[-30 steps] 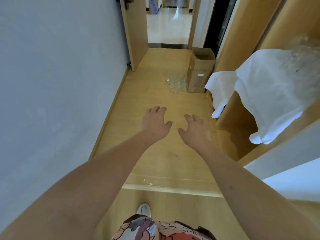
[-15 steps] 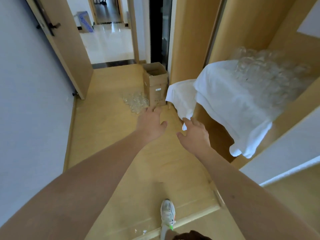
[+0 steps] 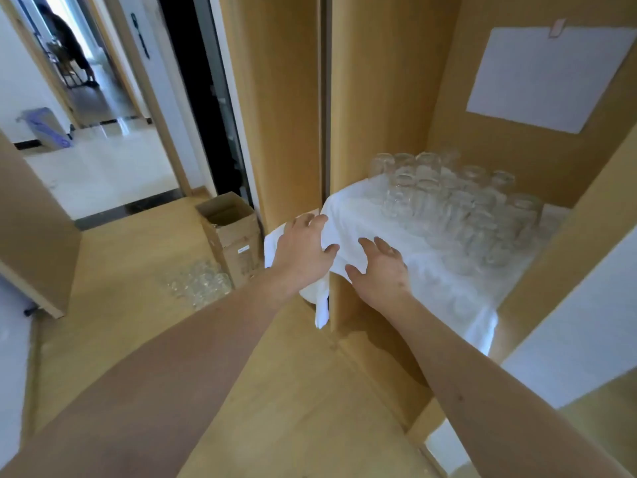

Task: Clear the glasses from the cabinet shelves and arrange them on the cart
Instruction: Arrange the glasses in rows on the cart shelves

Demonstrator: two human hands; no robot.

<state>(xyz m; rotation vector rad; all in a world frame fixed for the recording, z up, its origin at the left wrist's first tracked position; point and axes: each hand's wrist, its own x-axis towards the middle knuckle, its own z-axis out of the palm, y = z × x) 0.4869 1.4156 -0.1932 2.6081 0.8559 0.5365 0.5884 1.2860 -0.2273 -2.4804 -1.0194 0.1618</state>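
Several clear glasses (image 3: pixel 458 208) stand packed together on a white cloth (image 3: pixel 427 284) that covers a shelf of the wooden cabinet (image 3: pixel 379 98). Both my arms reach toward the cloth's near left corner. My left hand (image 3: pixel 303 251) hovers with spread fingers over the hanging corner of the cloth, in front of the cabinet's edge. To its right, my right hand (image 3: pixel 381 270) is over the front of the cloth, fingers spread and holding nothing. No cart is in view.
More clear glasses (image 3: pixel 200 281) sit on the wooden floor beside an open cardboard box (image 3: pixel 232 232) against the cabinet's left side. A white sheet of paper (image 3: pixel 548 75) is taped inside the cabinet. An open door (image 3: pixel 31 229) stands at left; a person is far down the hallway.
My view has swung right and up, from the floor to the cabinet shelf. Both hands have moved forward from above the floor to the cloth's corner at the shelf.
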